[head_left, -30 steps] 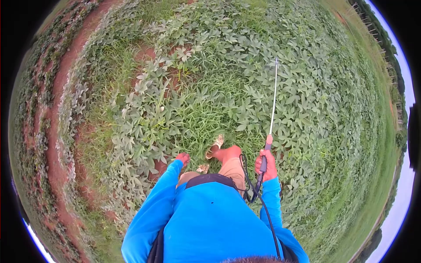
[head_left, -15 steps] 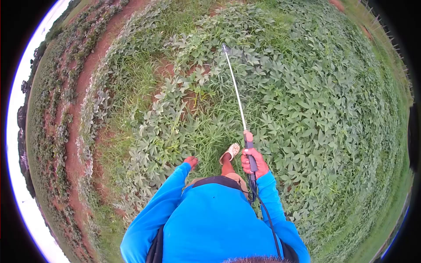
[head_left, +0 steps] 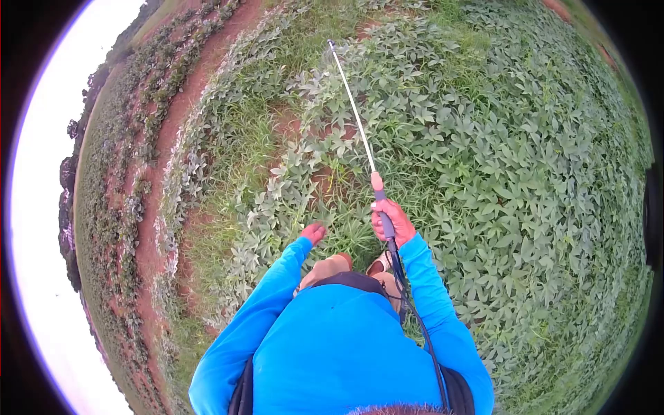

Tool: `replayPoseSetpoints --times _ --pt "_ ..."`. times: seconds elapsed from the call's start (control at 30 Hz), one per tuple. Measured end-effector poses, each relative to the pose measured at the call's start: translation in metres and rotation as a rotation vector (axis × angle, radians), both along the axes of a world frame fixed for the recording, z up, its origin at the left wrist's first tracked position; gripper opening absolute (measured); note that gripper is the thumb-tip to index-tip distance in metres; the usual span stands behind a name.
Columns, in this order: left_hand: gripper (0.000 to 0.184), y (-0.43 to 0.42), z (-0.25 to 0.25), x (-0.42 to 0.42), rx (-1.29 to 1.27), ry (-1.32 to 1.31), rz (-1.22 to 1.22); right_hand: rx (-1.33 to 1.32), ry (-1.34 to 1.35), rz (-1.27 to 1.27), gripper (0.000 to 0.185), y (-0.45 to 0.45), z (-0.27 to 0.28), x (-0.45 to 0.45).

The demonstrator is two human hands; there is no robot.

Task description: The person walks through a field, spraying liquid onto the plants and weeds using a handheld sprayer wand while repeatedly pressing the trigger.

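My right hand (head_left: 393, 220) is wrapped around the dark grey grip of a spray wand (head_left: 354, 107). The wand's thin pale lance slants forward and slightly left from an orange collar, and its nozzle (head_left: 331, 43) hangs over the leafy plants. From the bottom of the grip a black hose (head_left: 422, 318) runs back along my right sleeve. My left hand (head_left: 315, 234) hangs in front of my left hip above the foliage, its fingers loosely curled with nothing seen in them.
Broad-leaved green plants (head_left: 512, 180) spread densely on the right, with grass (head_left: 256, 145) among them ahead and to the left. A strip of reddish soil (head_left: 173, 131) runs along the left. Dark straps cross my shoulders, and a patterned shoe (head_left: 379, 263) shows below me.
The wand's nozzle has swung left and farther forward, and my right hand has moved up with it. My left hand has risen a little to the right. My legs have stepped.
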State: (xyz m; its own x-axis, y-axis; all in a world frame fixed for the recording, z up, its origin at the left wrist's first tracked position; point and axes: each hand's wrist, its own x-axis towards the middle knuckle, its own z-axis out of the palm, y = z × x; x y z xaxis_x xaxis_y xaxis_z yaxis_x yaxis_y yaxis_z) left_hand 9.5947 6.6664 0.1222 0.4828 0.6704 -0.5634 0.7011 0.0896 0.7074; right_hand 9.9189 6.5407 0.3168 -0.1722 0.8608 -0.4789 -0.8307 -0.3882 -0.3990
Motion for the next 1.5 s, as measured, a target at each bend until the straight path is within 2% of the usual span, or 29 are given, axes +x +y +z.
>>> replayPoseSetpoints --times 0.03,0.1,0.23,0.33,0.4,0.53,0.57,0.6,0.67,0.7,0.87,0.93,1.0,1.07,1.13,1.2,1.3,1.4,1.47,1.5 --pt "0.023 0.002 0.0 -0.009 -0.034 0.122 0.024 -0.002 -0.005 -0.009 0.026 0.001 0.004 0.004" --pt "0.029 0.003 0.005 -0.028 -0.212 0.217 0.127 0.001 -0.044 -0.037 0.026 -0.007 0.015 0.008" --pt "0.029 -0.002 0.024 -0.048 -0.252 0.301 0.235 -0.046 -0.08 -0.085 0.026 -0.035 0.018 0.01" --pt "0.029 -0.003 0.018 -0.052 -0.288 0.297 0.267 -0.113 -0.071 -0.104 0.026 -0.057 0.02 0.011" --pt "0.03 0.0 0.008 -0.046 -0.214 0.105 0.23 -0.128 -0.105 -0.16 0.025 -0.072 0.026 0.011" --pt "0.038 0.017 0.01 -0.002 -0.082 0.191 0.046 -0.166 -0.183 -0.223 0.022 -0.102 0.023 0.016" --pt "0.041 0.027 -0.016 -0.002 0.062 0.119 -0.049 -0.173 -0.146 -0.281 0.024 -0.114 0.026 0.019" --pt "0.041 0.03 -0.016 0.012 0.054 0.116 -0.068 -0.184 -0.148 -0.299 0.024 -0.123 0.024 0.02" --pt "0.043 0.04 -0.013 0.046 0.181 0.242 -0.121 -0.254 -0.194 -0.345 0.023 -0.139 0.02 0.023" --pt "0.044 0.045 -0.016 0.055 0.147 0.144 -0.145 -0.264 -0.189 -0.364 0.023 -0.146 0.029 0.025" --pt "0.042 0.041 0.003 0.118 0.258 0.114 -0.246 -0.418 -0.177 -0.548 0.024 -0.171 0.039 0.037" --pt "0.039 0.05 -0.013 0.13 -0.056 0.174 -0.23 -0.473 -0.229 -0.615 0.025 -0.174 0.039 0.048" --pt "0.033 0.05 -0.026 0.143 -0.142 0.174 -0.174 -0.489 -0.241 -0.666 0.024 -0.171 0.036 0.064" --pt "0.029 0.053 -0.024 0.165 -0.35 0.281 -0.126 -0.458 -0.217 -0.723 0.025 -0.162 0.031 0.086" --pt "0.028 0.063 -0.041 0.183 -0.394 0.277 -0.143 -0.471 -0.224 -0.757 0.024 -0.145 0.029 0.11" --pt "0.028 0.077 -0.053 0.208 -0.442 0.271 -0.151 -0.419 -0.119 -0.739 0.021 -0.126 0.024 0.139" --pt "0.026 0.098 -0.062 0.249 -0.381 0.192 -0.264 -0.378 -0.026 -0.649 0.019 -0.087 0.023 0.175" --pt "0.032 0.12 -0.076 0.289 -0.447 0.046 -0.167 -0.396 0.015 -0.542 0.021 -0.042 0.034 0.202" --pt "0.031 0.136 -0.079 0.314 -0.473 0.031 -0.139 -0.33 0.194 -0.422 0.02 -0.014 0.036 0.216" --pt "0.03 0.145 -0.081 0.325 -0.484 0.02 -0.115 -0.317 0.196 -0.389 0.019 0.002 0.04 0.221"
